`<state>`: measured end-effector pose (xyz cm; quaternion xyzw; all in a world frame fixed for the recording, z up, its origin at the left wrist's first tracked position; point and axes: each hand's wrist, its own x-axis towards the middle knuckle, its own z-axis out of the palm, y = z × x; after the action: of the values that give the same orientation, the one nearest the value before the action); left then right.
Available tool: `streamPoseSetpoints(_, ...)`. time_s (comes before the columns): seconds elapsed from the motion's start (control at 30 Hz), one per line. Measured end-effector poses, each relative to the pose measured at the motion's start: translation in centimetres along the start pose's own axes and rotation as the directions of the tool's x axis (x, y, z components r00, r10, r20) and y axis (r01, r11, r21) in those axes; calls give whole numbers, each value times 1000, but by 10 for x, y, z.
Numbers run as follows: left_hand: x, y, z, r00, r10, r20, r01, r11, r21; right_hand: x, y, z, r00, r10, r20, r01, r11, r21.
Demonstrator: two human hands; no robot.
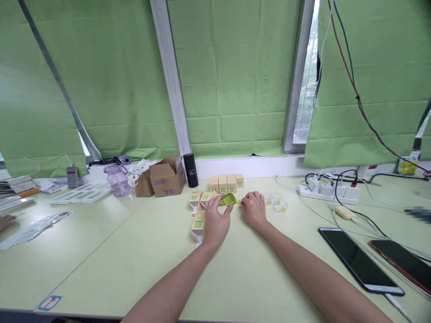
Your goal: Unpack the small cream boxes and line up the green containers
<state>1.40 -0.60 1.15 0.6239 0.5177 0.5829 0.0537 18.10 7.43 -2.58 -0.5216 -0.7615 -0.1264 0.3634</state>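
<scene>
My left hand (216, 220) holds a small green square case (230, 199) between thumb and fingers, its shallow hollow facing up. Close by on the right, my right hand (254, 209) has its fingertips pinched together at a tiny yellowish piece (239, 203) beside the case; its kind is too small to make out. Around my left hand stand open cream boxes with green windows, one of them a front box (198, 223). Behind it, several closed cream boxes (222, 183) form a row. Clear plastic cups (279, 206) with yellow bits inside lie just right of my right hand.
A brown carton (167, 177), a black tumbler (191, 170) and a purple bottle (117, 180) stand at the back left. On the right are a power strip (330, 193), cables and two phones, one a white-edged phone (359, 260). Another person's hand (6, 222) shows at far left.
</scene>
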Motion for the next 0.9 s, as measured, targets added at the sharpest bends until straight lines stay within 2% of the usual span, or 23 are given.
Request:
streamPoseSetpoints(0.1,0,-1,1,1000,-18,4,18,1000,-18,-4,2,-13,998,34,-54,-30,998,61)
streamPoseSetpoints(0.17,0,-1,1,998,-60,16,61,997,-42,-9,2,-23,999,48,-25,-46,994,96)
streamPoseSetpoints(0.33,0,4,5,976,-196,90,211,955,-210,-33,-4,-48,974,71,215,-118,970,214)
streamPoseSetpoints(0.43,0,9,8,956,-249,157,289,894,-343,-48,-12,-59,948,74,311,-157,955,253)
streamPoseSetpoints(0.53,0,13,9,904,-342,258,426,776,-465,-57,-18,-64,935,38,352,-141,952,272)
streamPoseSetpoints(0.67,-3,17,10,825,-383,415,565,537,-627,-57,-20,-68,917,29,399,-140,958,252)
streamPoseSetpoints(0.8,-3,17,9,757,-416,503,641,327,-695,-55,-20,-69,893,-3,451,-109,969,223)
streamPoseSetpoints(0.9,-2,17,10,714,-450,536,674,238,-699,-55,-20,-71,883,-16,469,-89,976,200)
